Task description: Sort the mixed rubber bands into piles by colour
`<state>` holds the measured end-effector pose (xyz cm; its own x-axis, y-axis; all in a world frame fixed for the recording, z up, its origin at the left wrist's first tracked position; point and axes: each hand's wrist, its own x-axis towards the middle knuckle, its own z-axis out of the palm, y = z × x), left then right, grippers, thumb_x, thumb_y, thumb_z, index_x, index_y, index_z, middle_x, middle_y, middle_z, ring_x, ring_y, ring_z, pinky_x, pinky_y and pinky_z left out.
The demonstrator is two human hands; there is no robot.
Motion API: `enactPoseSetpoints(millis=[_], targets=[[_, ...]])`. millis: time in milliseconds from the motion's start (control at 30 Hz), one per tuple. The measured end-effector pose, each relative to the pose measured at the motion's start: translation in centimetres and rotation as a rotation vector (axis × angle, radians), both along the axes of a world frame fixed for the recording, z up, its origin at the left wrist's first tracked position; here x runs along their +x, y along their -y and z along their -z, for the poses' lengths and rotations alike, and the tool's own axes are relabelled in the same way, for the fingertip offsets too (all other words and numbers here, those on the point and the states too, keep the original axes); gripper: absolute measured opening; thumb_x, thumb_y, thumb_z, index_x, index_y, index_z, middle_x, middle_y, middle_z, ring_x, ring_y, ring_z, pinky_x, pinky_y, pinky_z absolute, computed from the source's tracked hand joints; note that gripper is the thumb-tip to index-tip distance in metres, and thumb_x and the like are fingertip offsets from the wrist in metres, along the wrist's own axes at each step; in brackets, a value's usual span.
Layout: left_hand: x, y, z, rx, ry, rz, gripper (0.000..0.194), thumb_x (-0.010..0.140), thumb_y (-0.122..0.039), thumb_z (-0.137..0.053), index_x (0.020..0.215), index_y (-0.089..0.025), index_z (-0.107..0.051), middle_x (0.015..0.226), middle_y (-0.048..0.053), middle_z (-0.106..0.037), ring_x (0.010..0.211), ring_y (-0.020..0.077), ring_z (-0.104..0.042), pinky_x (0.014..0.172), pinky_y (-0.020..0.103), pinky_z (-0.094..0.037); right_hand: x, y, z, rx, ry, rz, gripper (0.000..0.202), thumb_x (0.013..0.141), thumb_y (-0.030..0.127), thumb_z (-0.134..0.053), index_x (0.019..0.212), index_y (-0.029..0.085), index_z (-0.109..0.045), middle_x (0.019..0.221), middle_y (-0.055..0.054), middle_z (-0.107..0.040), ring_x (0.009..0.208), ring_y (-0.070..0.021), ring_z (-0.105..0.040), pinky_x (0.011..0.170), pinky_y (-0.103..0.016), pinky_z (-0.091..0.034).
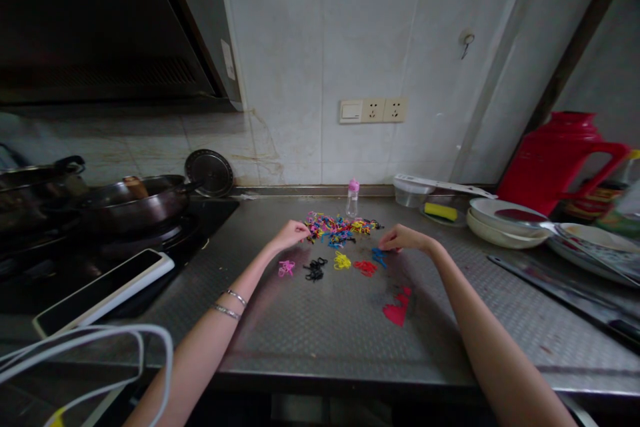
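A mixed heap of small coloured rubber bands (pixel 340 227) lies on the metal counter. At its left edge is my left hand (pixel 293 233), fingers pinched together; what is between them is too small to make out. My right hand (pixel 397 239) is right of the heap with its fingers curled closed, just above a small blue group of bands (pixel 379 257); whether it grips one is hidden. In a row in front of the heap lie separate groups: pink bands (pixel 287 268), black bands (pixel 315 269), yellow bands (pixel 342 261) and red bands (pixel 365 268).
Behind the heap stands a small clear bottle with a pink cap (pixel 353 199). A red scrap (pixel 397 308) lies nearer the front. Bowls (pixel 507 230), a knife (pixel 565 293) and a red thermos (pixel 555 167) are rightward; the stove with a pan (pixel 137 210) and a white device (pixel 105 290) are leftward.
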<state>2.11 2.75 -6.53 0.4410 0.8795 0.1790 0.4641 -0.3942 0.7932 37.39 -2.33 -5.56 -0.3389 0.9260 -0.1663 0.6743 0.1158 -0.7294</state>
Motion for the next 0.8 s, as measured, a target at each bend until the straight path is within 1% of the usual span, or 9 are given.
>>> enactPoseSetpoints(millis=[133, 300, 400, 500, 633, 733, 800], targets=[[0.4, 0.4, -0.1, 0.045, -0.082, -0.007, 0.027, 0.07, -0.029, -0.052, 0.079, -0.008, -0.067, 0.072, 0.007, -0.065, 0.063, 0.0135, -0.055, 0.06, 0.023, -0.04, -0.2, -0.1, 0.0, 0.021, -0.019, 0.025, 0.037, 0.06, 0.042, -0.063, 0.083, 0.014, -0.07, 0.063, -0.002, -0.063, 0.055, -0.0108, -0.052, 0.047, -0.019, -0.04], [2.0, 2.5, -1.5, 0.237, -0.324, -0.002, 0.022, 0.069, -0.022, -0.051, 0.076, -0.013, -0.069, 0.072, 0.005, -0.066, 0.064, 0.0141, -0.055, 0.063, 0.022, -0.039, -0.4, -0.4, 0.1, 0.116, -0.027, 0.099, 0.038, 0.063, 0.04, -0.059, 0.086, 0.012, -0.069, 0.065, -0.003, -0.064, 0.055, -0.011, -0.052, 0.046, -0.019, -0.04], [3.0, 3.2, -1.9, 0.289, -0.424, -0.004, 0.021, 0.069, -0.022, -0.051, 0.077, -0.016, -0.069, 0.074, 0.004, -0.066, 0.064, 0.0146, -0.055, 0.062, 0.023, -0.038, -0.6, -0.5, 0.2, 0.14, -0.024, 0.116, 0.036, 0.063, 0.038, -0.058, 0.085, 0.011, -0.069, 0.064, -0.003, -0.063, 0.054, -0.0107, -0.052, 0.045, -0.019, -0.039], [3.6, 3.0, -1.4, 0.321, -0.48, -0.014, 0.018, 0.069, -0.023, -0.053, 0.075, -0.017, -0.069, 0.075, 0.005, -0.066, 0.066, 0.0154, -0.056, 0.064, 0.023, -0.038, -0.6, -0.6, 0.5, 0.15, -0.028, 0.105, 0.035, 0.064, 0.037, -0.057, 0.085, 0.011, -0.069, 0.063, -0.003, -0.063, 0.053, -0.0104, -0.051, 0.044, -0.019, -0.039], [3.8, 1.9, -0.7, 0.331, -0.488, -0.01, 0.016, 0.069, -0.028, -0.056, 0.075, -0.018, -0.069, 0.073, 0.004, -0.066, 0.066, 0.0155, -0.056, 0.065, 0.024, -0.039, -0.7, -0.7, 0.6, 0.163, -0.033, 0.07, 0.033, 0.065, 0.036, -0.056, 0.083, 0.011, -0.068, 0.061, -0.002, -0.061, 0.051, -0.0098, -0.05, 0.043, -0.018, -0.038], [3.9, 1.2, -0.4, 0.321, -0.491, -0.012, 0.016, 0.069, -0.03, -0.058, 0.07, -0.018, -0.068, 0.069, 0.004, -0.065, 0.063, 0.0149, -0.056, 0.067, 0.025, -0.04, -0.8, -0.6, 0.6, 0.157, -0.021, 0.088, 0.032, 0.065, 0.036, -0.056, 0.081, 0.011, -0.068, 0.059, -0.001, -0.06, 0.05, -0.0095, -0.049, 0.043, -0.018, -0.037], [4.1, 0.9, -0.3, 0.319, -0.498, -0.005, 0.016, 0.07, -0.03, -0.057, 0.067, -0.018, -0.068, 0.068, 0.005, -0.065, 0.063, 0.015, -0.056, 0.071, 0.027, -0.04, -0.9, -0.5, 0.6, 0.153, -0.015, 0.098, 0.031, 0.064, 0.036, -0.056, 0.079, 0.012, -0.068, 0.059, -0.001, -0.06, 0.05, -0.0096, -0.049, 0.044, -0.018, -0.037]])
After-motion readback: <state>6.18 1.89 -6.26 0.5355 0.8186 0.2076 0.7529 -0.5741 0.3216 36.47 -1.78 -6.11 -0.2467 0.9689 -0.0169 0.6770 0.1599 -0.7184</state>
